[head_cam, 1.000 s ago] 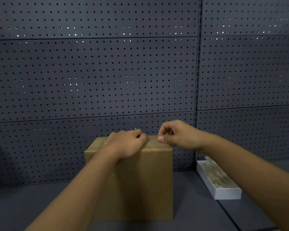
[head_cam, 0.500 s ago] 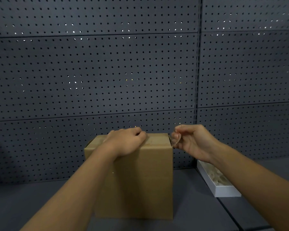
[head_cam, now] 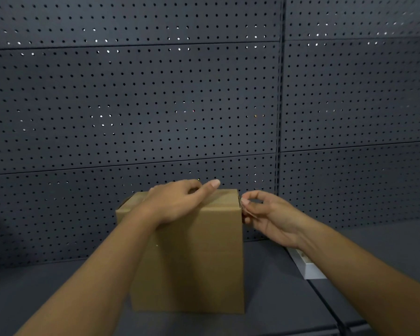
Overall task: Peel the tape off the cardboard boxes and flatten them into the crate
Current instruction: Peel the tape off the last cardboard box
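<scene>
Head view, and the cardboard box (head_cam: pixel 187 258) stands upright on the dark shelf (head_cam: pixel 46 294), taller than it is wide, plain brown matte board with crisp folded edges. Its top face runs left to right, and that looks like the line the tape follows, though the tape itself is too faint to make out on the board.

Left hand (head_cam: pixel 177 204) rests on top of the box, fingers curled over the far edge, thumb stretched out straight toward the right corner, bracing it. Right hand (head_cam: pixel 267 214) sits just off the box's upper right corner, thumb and forefinger pressed together in a pinch right at the edge; something thin may be caught there, likely a tape end, but I can't say for sure.

So the box lies left of the pinching hand, and the right hand is the one placed to pull, away to the right along that top axis, I'd judge.

Beyond them, a white tray (head_cam: pixel 306 265) lies on the shelf to the right, partly behind the forearm. Behind everything, the grey pegboard wall (head_cam: pixel 155 105), metal-looking, rows of small holes. No crate in sight.
</scene>
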